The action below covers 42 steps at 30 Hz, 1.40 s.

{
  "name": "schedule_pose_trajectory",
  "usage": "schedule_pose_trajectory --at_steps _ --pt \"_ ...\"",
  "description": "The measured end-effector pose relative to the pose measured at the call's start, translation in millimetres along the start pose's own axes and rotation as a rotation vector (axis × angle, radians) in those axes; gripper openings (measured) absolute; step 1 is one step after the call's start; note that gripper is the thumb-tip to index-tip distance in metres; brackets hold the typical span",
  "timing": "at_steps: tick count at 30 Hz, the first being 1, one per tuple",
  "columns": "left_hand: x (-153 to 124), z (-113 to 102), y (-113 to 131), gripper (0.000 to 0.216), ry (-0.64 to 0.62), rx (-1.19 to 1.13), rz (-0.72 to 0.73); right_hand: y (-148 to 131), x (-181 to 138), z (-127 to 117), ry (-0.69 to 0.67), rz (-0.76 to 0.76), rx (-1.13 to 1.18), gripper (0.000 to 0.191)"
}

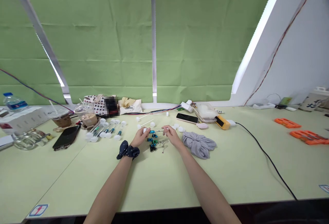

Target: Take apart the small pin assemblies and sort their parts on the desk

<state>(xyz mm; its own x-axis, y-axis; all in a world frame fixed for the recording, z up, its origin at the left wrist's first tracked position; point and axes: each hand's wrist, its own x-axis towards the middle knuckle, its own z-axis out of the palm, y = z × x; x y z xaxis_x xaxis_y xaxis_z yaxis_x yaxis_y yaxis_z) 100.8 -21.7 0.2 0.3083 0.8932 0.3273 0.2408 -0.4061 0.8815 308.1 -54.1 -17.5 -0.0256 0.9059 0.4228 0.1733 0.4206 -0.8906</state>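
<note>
My left hand (141,137), with a dark scrunchie (128,150) on its wrist, pinches a small white cap at one end of a thin rod with a blue fitting (153,132). My right hand (171,135) grips the other end of that rod, fingers closed. Just below the hands lies a small heap of blue fittings and metal pins (155,144). Left of the hands, several assembled rods with white end caps (105,131) lie in a row. Loose white caps (180,128) and thin white sticks (144,117) lie behind the hands.
A grey cloth (199,144) lies right of the hands. Phones (66,137) (187,117), drink cups (87,115), a glass ashtray (27,138), a yellow tool (222,122), a black cable (267,157) and orange tools (305,137) sit on the pale green table (159,179).
</note>
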Motion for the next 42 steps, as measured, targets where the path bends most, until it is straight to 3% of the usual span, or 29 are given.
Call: schedule_pose_trajectory --at_steps 4,7,13,22,26,31,36,39,42 --pt "1.7 -5.5 -4.2 0.050 0.099 -0.021 -0.116 -0.5 -1.3 4.1 -0.032 -0.059 0.143 0.035" --pt "2.2 -6.0 -8.7 0.050 0.110 -0.032 -0.153 1.1 -0.9 4.2 -0.044 -0.049 0.118 0.031" --pt "2.5 -4.3 -12.1 0.048 0.100 0.005 -0.125 -5.8 -2.8 -0.3 -0.110 -0.010 0.108 0.032" --pt "1.2 -3.3 -10.4 0.046 0.336 0.186 -0.124 0.0 -1.8 -0.6 -0.089 0.094 0.156 0.034" --pt "1.1 -9.6 -12.2 0.047 0.455 0.249 -0.165 12.9 2.1 -5.7 0.000 0.132 0.097 0.035" --pt "-1.0 -20.9 -10.9 0.042 0.500 0.289 -0.132 25.1 4.8 -13.1 -0.030 0.229 -0.041 0.034" --pt "-1.2 -35.9 -14.6 0.040 0.588 0.291 -0.114 24.3 4.5 -17.6 -0.042 0.265 -0.080 0.033" --pt "1.4 -43.6 -20.8 0.041 0.661 0.305 -0.177 21.0 3.5 -20.6 -0.064 0.266 -0.119 0.031" --pt "4.1 -43.8 -26.7 0.042 0.653 0.345 -0.210 18.5 2.6 -23.6 0.027 0.281 -0.249 0.029"
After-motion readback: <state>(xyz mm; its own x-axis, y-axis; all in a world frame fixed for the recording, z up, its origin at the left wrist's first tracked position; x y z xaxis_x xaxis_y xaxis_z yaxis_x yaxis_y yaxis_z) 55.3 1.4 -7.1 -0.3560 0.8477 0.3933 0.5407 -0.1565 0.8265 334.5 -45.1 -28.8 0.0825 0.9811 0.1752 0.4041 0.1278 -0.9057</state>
